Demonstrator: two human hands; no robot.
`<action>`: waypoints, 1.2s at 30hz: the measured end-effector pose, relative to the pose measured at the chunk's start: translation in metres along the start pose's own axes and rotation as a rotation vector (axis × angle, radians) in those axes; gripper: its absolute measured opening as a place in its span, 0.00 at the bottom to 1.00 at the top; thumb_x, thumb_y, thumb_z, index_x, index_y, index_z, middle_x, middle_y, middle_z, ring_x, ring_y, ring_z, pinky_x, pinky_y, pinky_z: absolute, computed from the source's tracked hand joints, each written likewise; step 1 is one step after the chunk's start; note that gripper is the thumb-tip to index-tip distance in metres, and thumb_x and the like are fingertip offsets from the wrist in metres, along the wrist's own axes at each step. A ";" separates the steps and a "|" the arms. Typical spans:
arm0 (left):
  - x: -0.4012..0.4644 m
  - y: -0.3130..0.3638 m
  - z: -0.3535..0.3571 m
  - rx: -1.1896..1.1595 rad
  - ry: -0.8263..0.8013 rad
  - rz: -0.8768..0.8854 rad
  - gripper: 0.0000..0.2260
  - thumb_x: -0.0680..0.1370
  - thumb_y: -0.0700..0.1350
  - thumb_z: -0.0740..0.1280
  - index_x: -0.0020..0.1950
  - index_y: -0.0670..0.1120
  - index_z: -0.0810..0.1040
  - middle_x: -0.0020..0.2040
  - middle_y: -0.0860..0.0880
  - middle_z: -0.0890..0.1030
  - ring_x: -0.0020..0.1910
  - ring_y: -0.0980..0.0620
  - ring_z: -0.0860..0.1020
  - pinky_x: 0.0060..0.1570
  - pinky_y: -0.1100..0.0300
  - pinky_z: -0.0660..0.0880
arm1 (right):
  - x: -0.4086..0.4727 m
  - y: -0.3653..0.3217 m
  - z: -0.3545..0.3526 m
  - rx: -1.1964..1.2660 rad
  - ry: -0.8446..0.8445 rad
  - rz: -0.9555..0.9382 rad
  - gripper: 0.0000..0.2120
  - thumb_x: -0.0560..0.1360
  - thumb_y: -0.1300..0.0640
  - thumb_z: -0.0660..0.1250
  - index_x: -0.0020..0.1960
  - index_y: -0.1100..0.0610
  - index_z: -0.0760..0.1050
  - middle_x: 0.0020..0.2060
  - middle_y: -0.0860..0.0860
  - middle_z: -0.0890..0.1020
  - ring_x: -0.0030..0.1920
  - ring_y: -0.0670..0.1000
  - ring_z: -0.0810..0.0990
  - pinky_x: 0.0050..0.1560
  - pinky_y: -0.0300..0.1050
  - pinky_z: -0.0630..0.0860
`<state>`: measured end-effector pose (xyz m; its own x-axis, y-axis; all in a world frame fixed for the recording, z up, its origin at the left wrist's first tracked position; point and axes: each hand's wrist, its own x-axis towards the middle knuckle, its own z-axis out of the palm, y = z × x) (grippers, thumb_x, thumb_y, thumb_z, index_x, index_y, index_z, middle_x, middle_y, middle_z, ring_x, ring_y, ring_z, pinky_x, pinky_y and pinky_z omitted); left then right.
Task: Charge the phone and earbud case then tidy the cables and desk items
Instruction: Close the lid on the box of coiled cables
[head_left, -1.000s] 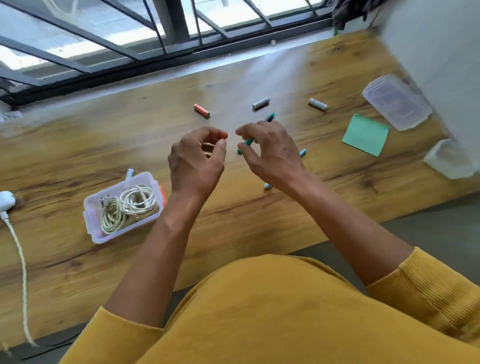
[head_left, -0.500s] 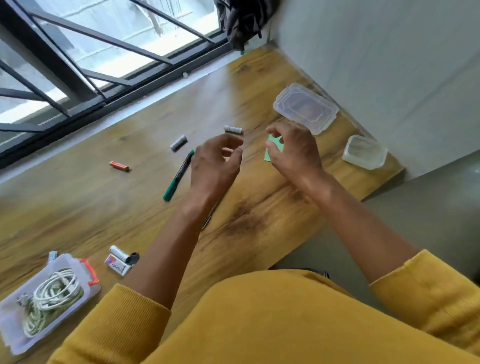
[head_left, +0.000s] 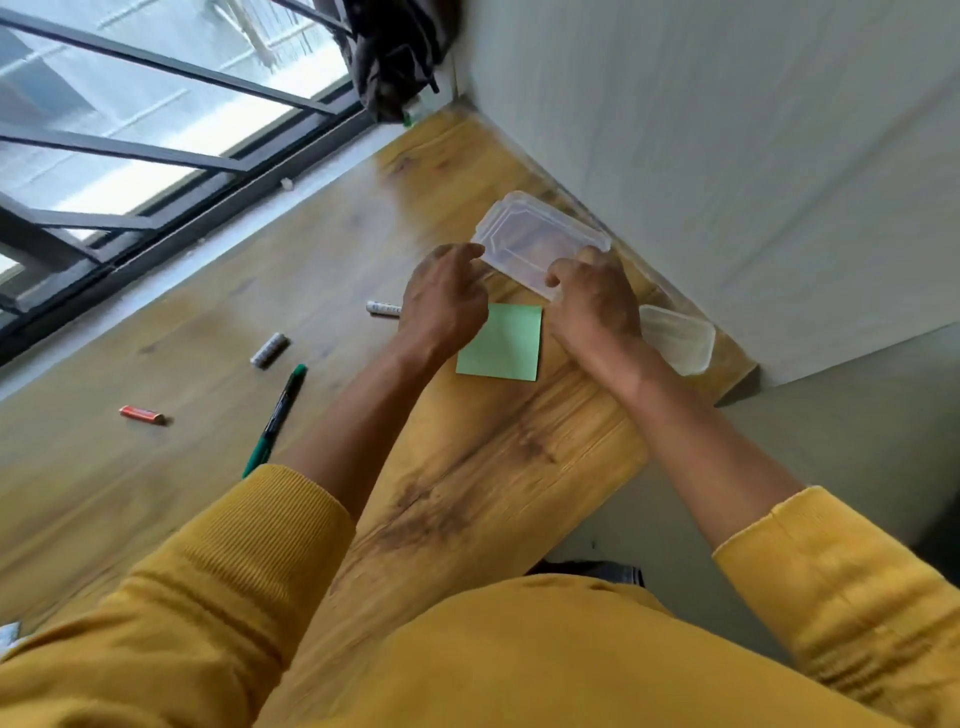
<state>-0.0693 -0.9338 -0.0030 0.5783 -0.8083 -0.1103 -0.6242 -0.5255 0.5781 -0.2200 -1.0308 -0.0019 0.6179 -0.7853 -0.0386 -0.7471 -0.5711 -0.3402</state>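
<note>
Both hands at the clear plastic lid by the wall end of the desk (head_left: 467, 467).

The clear plastic lid (head_left: 524, 234) is the landmark, lying near the white wall; nothing shows inside it. The right hand (head_left: 595, 304) grips its near edge, fingers curled over the rim. The left hand (head_left: 447, 304) reaches to the lid's left end with loosely bent fingers, fingertips at its edge; whether they pinch it I cannot tell. A clear plastic tub (head_left: 678, 338) sits just right of the lid, behind the right wrist, its contents not visible. A green sticky note (head_left: 506, 343) lies just below the lid, between the hands. Left of the lid lie a green marker (head_left: 278, 415) and three batteries, one white (head_left: 383, 308), one grey (head_left: 269, 349), one orange (head_left: 141, 414); their printing is too blurred to read.
</note>
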 end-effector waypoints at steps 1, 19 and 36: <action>0.005 0.001 0.003 0.007 -0.008 0.005 0.20 0.83 0.42 0.63 0.76 0.48 0.76 0.75 0.45 0.76 0.72 0.43 0.74 0.69 0.50 0.71 | 0.002 0.002 0.000 -0.014 -0.009 0.003 0.14 0.76 0.69 0.66 0.59 0.61 0.82 0.59 0.62 0.79 0.60 0.64 0.77 0.58 0.53 0.79; -0.004 -0.014 -0.015 -0.111 0.158 -0.014 0.21 0.80 0.41 0.68 0.73 0.49 0.79 0.74 0.48 0.74 0.74 0.46 0.71 0.72 0.55 0.66 | 0.001 -0.009 -0.007 -0.016 0.193 -0.153 0.04 0.76 0.65 0.65 0.45 0.58 0.77 0.48 0.55 0.80 0.53 0.58 0.78 0.44 0.51 0.77; -0.188 -0.138 -0.150 -0.239 0.690 -0.242 0.10 0.80 0.49 0.70 0.61 0.54 0.84 0.59 0.57 0.83 0.59 0.56 0.81 0.55 0.51 0.82 | -0.059 -0.183 -0.019 0.491 0.003 -0.614 0.09 0.80 0.57 0.63 0.58 0.59 0.77 0.52 0.49 0.80 0.56 0.56 0.74 0.57 0.54 0.72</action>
<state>-0.0135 -0.6699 0.0593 0.9300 -0.2879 0.2284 -0.3535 -0.5315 0.7698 -0.1245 -0.8841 0.0804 0.8839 -0.3642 0.2932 -0.0778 -0.7329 -0.6759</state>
